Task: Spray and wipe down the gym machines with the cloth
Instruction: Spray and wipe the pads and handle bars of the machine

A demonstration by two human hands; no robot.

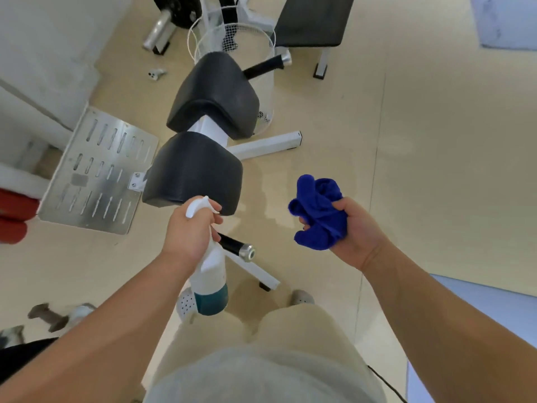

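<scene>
The left hand [186,231] grips the spray bottle [210,271], right by the near black pad [194,170] at twelve o'clock. The right hand [359,234] squeezes the blue cloth [318,212], at three o'clock from the bottle. It looks like spraying time. Next, the cloth must rub that pad.

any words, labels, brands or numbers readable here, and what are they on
Nothing here can be read.
spray bottle: no legible label on its white and teal body.
metal plate: one grey patch, too blurred to tell if it bears text.
blue cloth: no tag showing.
</scene>
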